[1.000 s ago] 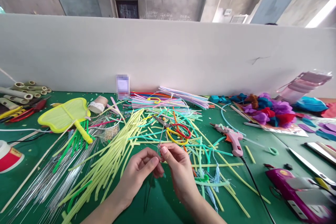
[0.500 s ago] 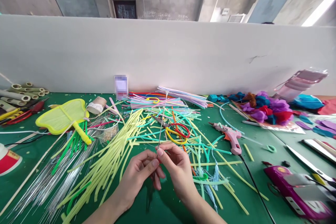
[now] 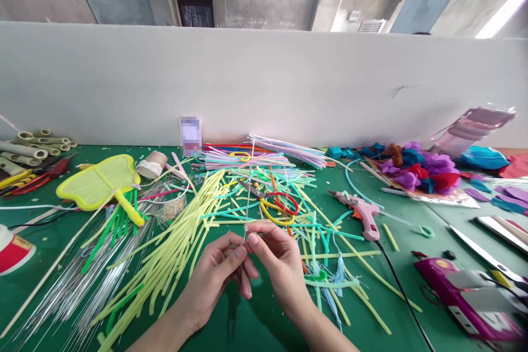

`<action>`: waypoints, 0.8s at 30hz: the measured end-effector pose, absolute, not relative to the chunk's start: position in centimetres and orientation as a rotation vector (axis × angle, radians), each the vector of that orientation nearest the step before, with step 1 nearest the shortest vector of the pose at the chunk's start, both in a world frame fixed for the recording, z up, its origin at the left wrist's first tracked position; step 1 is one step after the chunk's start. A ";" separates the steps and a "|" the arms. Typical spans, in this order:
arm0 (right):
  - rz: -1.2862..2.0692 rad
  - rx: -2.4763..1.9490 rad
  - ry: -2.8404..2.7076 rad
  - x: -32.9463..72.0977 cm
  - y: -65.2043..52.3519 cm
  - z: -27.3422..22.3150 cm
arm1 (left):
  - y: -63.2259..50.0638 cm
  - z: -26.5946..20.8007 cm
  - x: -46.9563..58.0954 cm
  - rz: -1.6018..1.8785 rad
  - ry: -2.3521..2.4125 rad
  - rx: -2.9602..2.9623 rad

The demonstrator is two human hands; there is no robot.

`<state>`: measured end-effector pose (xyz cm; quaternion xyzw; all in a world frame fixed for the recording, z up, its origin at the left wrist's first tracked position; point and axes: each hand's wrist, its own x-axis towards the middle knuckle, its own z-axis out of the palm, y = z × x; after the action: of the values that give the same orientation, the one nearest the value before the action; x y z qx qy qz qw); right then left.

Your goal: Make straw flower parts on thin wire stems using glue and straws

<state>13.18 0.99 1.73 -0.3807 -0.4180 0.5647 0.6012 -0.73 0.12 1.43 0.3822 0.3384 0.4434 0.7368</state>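
Both hands meet low in the middle of the view around a thin, upright metal wire (image 3: 248, 203), whose upper end looks pale. My left hand (image 3: 216, 272) pinches the wire between thumb and fingertips. My right hand (image 3: 282, 269) is closed at the same spot, its thumb and forefinger pressed on the wire. What exactly lies between the fingertips is too small to make out. Just beyond the hands lie scissors (image 3: 281, 210) with red and yellow handles. Yellow-green fuzzy stems (image 3: 181, 236) spread out to the left of my left hand.
A pink hot glue gun (image 3: 363, 214) with a black cord lies right. A purple power strip (image 3: 462, 302) sits front right. Loose metal wires (image 3: 82, 286) and a yellow mesh fan shape (image 3: 101, 181) are on the left. A white partition (image 3: 264, 82) stands behind.
The wire's upper end has swung a little to the left, so it stands more nearly upright. Both hands keep their pinch and have barely moved.
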 end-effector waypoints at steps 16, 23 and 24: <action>1.192 -0.896 -0.957 13.8 1.0 1.5 | 1.0 0.7 -1.3 0.960 0.569 0.561; 1.198 -0.953 -1.135 13.6 0.8 1.7 | 1.0 1.1 -1.6 0.948 0.586 0.559; 1.176 -0.964 -1.156 13.6 0.8 2.0 | 1.0 1.0 -1.6 0.954 0.592 0.561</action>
<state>13.58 0.77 1.99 -0.4120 -0.4941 0.5025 0.5776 -1.60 0.96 1.04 0.2624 0.2770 0.4464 0.8094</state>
